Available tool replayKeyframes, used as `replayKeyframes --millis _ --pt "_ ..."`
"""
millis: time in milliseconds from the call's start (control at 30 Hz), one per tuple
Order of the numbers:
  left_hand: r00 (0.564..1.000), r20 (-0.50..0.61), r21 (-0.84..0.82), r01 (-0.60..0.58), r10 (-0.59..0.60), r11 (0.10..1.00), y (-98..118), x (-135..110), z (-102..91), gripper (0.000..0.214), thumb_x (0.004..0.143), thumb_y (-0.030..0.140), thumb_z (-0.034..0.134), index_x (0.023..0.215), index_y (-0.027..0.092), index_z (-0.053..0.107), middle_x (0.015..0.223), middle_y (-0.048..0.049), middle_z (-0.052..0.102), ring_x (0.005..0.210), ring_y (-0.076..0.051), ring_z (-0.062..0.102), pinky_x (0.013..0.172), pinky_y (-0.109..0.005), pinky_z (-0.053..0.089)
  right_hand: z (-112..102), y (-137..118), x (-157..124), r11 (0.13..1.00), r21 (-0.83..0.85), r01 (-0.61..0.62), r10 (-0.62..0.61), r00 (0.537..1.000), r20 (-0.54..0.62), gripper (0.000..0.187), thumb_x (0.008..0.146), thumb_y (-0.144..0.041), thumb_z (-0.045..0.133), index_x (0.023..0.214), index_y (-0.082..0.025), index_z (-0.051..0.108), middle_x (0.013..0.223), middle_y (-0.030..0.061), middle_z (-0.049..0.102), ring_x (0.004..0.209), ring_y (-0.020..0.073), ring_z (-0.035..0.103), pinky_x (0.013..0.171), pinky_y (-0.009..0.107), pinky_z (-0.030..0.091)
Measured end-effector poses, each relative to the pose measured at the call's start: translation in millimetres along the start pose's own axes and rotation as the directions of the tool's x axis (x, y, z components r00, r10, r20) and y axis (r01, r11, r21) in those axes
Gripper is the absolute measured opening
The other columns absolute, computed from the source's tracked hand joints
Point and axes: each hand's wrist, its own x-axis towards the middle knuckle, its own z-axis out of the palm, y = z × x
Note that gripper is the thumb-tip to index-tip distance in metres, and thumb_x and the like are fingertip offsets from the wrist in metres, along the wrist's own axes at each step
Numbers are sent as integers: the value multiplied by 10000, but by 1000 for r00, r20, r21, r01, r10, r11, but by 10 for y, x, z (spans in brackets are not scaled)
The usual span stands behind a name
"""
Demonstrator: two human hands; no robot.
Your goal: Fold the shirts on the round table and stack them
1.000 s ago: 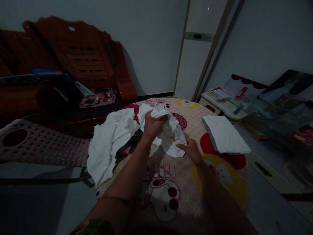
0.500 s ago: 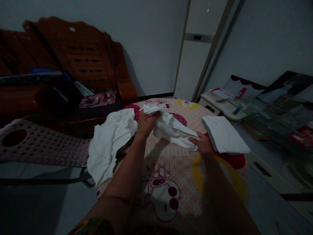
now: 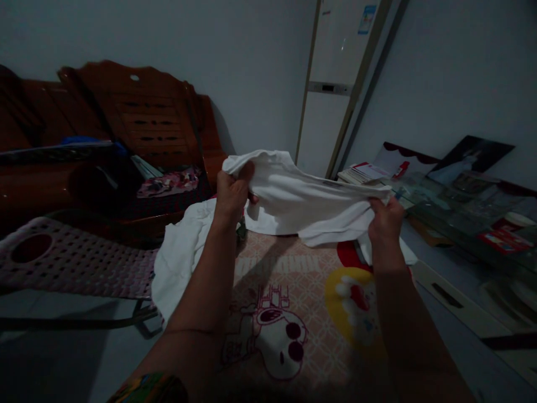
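Observation:
A white garment (image 3: 302, 201) hangs stretched between both my hands above a round table covered with a pink cartoon-print cloth (image 3: 293, 296). My left hand (image 3: 231, 193) is closed on the garment's left end, lifted near the middle of the view. My right hand (image 3: 385, 219) is closed on its right end, a little lower. A second white cloth (image 3: 178, 263) lies crumpled over the table's left edge. A folded white piece (image 3: 406, 254) lies on the table's right side, mostly hidden behind my right hand and the held garment.
A carved wooden bench (image 3: 138, 120) with clutter stands at the back left. A pink perforated plastic chair (image 3: 75, 260) is at the left. A tall white appliance (image 3: 335, 84) stands in the corner. A glass-topped low table (image 3: 470, 201) with papers lies at the right.
Both hands have risen and moved apart, lifting the white garment off the table and stretching it out in the air. The view has tilted slightly upward.

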Motion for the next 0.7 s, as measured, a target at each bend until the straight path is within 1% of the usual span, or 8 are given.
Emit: replayKeyframes --millis 133,200,267,333,400,500,533,700 --pt "988 -38 -16 -153 153 988 269 126 6 330 846 485 662 982 188 617 797 -4 604 593 -105 571 525 -223 534 55 -418 269 986 116 117 -114 993 -29 276 655 -310 740 880 -175 655 858 19 679 775 161 599 757 317 519" --pt "962 -12 50 -271 272 961 314 183 -69 432 773 452 745 1096 200 609 882 -17 632 710 -135 623 623 -252 564 26 -545 304 995 74 66 -72 995 70 277 616 -299 793 833 -189 661 833 22 689 713 152 579 687 300 511" --pt "940 115 131 -335 322 933 271 208 -187 575 695 411 801 1188 196 598 951 -39 662 809 -164 649 709 -276 568 -33 -574 266 999 -35 -25 32 981 193 300 577 -314 825 802 -190 671 783 17 688 658 147 559 607 282 483" --pt "920 298 231 -326 252 917 144 187 -330 523 703 397 762 1156 167 640 967 -72 696 856 -189 663 754 -295 560 -107 -514 155 976 -186 -117 172 933 315 333 562 -360 827 799 -175 683 735 8 678 627 148 550 561 269 451" --pt "895 433 393 -293 105 872 -42 123 -475 352 755 385 661 1010 146 705 957 -96 722 886 -214 674 790 -315 550 -184 -393 -14 928 -333 -167 311 839 447 353 577 -416 810 794 -165 692 709 7 672 620 156 556 554 266 437" --pt "880 466 638 -264 -90 723 -351 -10 -634 273 756 343 581 871 155 742 960 -90 746 912 -244 680 825 -328 530 -283 -169 -298 854 -500 -145 466 641 610 381 624 -486 771 810 -160 709 733 28 694 648 181 588 572 277 444" --pt "879 456 685 -250 -135 684 -445 -55 -659 265 742 326 577 861 160 746 955 -83 753 914 -249 682 824 -324 527 -307 -96 -381 837 -536 -110 486 599 637 389 639 -504 758 816 -160 712 746 35 701 662 189 595 578 280 444" --pt "882 348 860 -167 -316 481 -746 -212 -610 196 695 222 578 798 159 733 856 -110 755 891 -289 696 763 -316 511 -376 159 -607 771 -613 172 405 610 681 355 725 -527 673 651 -182 636 652 23 646 637 176 556 561 276 386"
